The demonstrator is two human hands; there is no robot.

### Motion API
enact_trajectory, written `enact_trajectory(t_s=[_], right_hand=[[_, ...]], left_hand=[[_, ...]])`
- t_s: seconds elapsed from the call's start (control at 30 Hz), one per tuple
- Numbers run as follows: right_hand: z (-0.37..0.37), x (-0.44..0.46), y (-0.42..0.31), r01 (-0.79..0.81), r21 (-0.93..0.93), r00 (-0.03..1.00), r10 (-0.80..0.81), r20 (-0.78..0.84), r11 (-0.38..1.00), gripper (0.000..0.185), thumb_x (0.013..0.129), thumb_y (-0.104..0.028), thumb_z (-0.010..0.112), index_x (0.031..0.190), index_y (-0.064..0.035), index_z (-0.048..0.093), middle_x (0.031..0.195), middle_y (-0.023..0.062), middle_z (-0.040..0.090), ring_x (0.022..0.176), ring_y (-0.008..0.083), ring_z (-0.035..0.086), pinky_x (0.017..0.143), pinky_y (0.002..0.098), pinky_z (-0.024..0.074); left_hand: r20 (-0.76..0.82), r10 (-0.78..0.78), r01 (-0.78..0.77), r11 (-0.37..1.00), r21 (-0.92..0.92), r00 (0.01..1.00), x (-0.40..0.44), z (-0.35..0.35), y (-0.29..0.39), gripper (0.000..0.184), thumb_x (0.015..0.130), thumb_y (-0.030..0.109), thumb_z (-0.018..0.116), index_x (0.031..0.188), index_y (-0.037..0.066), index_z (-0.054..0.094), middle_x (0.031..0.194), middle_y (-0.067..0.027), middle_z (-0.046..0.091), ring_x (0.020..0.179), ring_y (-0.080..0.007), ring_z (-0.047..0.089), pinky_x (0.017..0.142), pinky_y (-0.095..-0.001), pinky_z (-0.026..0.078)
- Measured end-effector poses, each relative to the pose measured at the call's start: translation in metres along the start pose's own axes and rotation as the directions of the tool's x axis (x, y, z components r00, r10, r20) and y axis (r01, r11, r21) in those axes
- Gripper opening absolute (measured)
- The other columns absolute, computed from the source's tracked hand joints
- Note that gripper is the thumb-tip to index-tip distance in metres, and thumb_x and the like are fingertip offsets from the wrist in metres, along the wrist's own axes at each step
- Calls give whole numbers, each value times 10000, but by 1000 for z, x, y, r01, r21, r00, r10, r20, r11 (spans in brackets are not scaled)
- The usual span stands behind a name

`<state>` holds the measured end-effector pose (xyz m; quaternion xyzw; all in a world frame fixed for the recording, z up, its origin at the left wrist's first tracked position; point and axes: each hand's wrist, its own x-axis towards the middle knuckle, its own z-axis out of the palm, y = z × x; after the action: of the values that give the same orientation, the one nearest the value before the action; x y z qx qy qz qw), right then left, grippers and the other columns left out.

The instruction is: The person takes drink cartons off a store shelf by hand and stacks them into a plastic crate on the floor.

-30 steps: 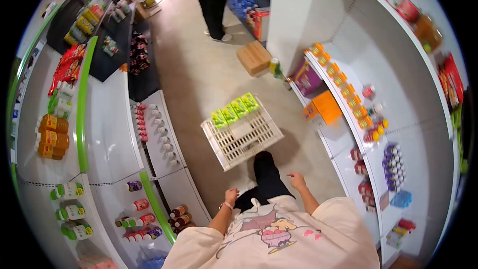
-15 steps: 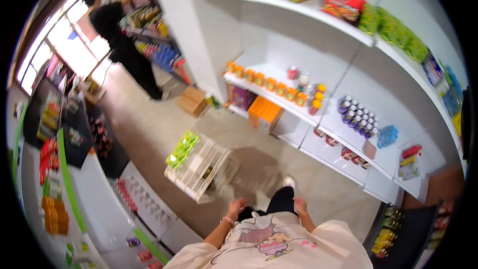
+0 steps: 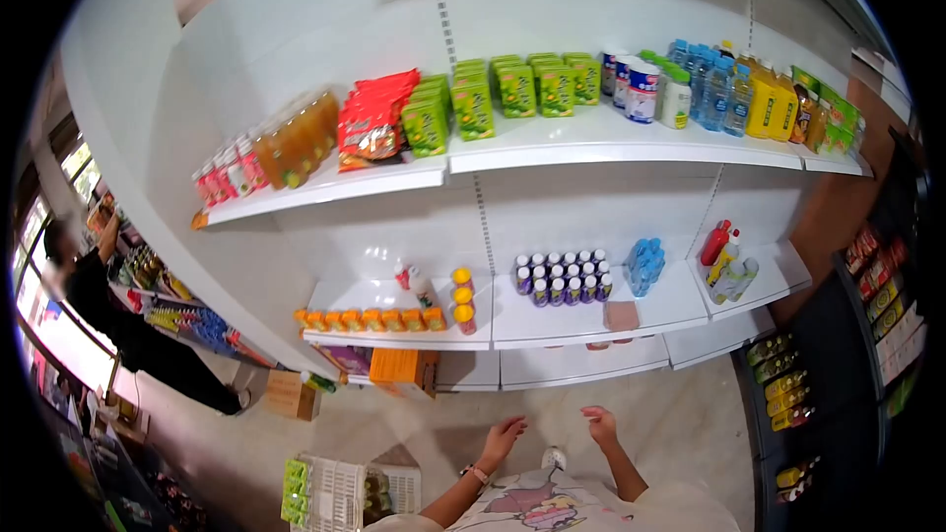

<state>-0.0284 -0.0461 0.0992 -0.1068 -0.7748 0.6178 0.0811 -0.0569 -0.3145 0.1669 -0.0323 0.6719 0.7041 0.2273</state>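
Note:
My left hand (image 3: 503, 441), with a band on its wrist, is raised in front of my body, its fingers loosely apart and nothing in them. My right hand (image 3: 599, 426) is up at a similar height, fingers slightly bent and also holding nothing. Neither touches anything. Beyond them stands the white lower shelf (image 3: 552, 337), with rows of dark purple bottles with white caps (image 3: 562, 278), orange packs (image 3: 370, 320) and blue bottles (image 3: 645, 266). A white plastic crate (image 3: 335, 493) is on the floor left of my left hand, with green packs (image 3: 295, 493) at its side.
The upper shelf (image 3: 621, 150) carries green boxes (image 3: 473, 110), red bags (image 3: 377, 118), cans (image 3: 642, 91) and bottles. An orange box (image 3: 402, 370) and a cardboard box (image 3: 293, 395) stand low down. A person in black (image 3: 128, 325) stands at left; a dark rack (image 3: 788, 389) is at right.
My view has swung right and up toward the wall shelves, so the crate now sits lower left. Both hands have risen from beside my legs to in front of me.

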Motion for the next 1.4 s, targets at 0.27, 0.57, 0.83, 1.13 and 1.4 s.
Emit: enact_trajectory(t_s=[0.27,0.57,0.83,1.13,1.4], right_hand=[[-37,98,-70,132,86,990,-136,34,987,432,606,148,366,892,-45,627,903,55,635,807,140,571,631,216,425],[22,202,-221,430,17,888,-426,171,903,333,642,126,463,861,-62,627,828,60,596,740,202,541,589,267,416],[52,269,-372,865,102,499,-865,-57,492,215,605,123,542,711,-48,618,787,70,593,740,235,540,625,299,427],[75,357,-531,828,-272,486,-869,-89,490,555,746,-135,616,1222,43,394,1048,201,549,979,344,509,802,381,424],[67,366,-523,816,-330,561,-788,254,475,816,674,-258,702,1275,113,293,1209,301,434,1068,379,493,896,394,408]], left_hand=[[-37,488,-476,864,166,872,79,81,125,234,899,112,485,1111,45,557,957,-41,606,850,-106,557,737,-227,440],[5,809,-719,519,461,587,97,69,330,306,811,-41,480,1099,40,544,1122,-105,539,943,-162,518,752,-263,428],[271,880,-758,139,638,389,138,35,444,364,765,1,529,1125,55,535,1315,-176,377,1116,-273,426,833,-329,392],[9,939,-841,302,448,343,193,-19,541,733,780,-14,526,1399,48,138,1440,-207,150,1303,-268,231,1033,-371,223],[52,873,-826,437,356,484,197,-12,530,783,790,5,523,1395,-28,27,1400,-196,218,1300,-275,240,1055,-379,193]])
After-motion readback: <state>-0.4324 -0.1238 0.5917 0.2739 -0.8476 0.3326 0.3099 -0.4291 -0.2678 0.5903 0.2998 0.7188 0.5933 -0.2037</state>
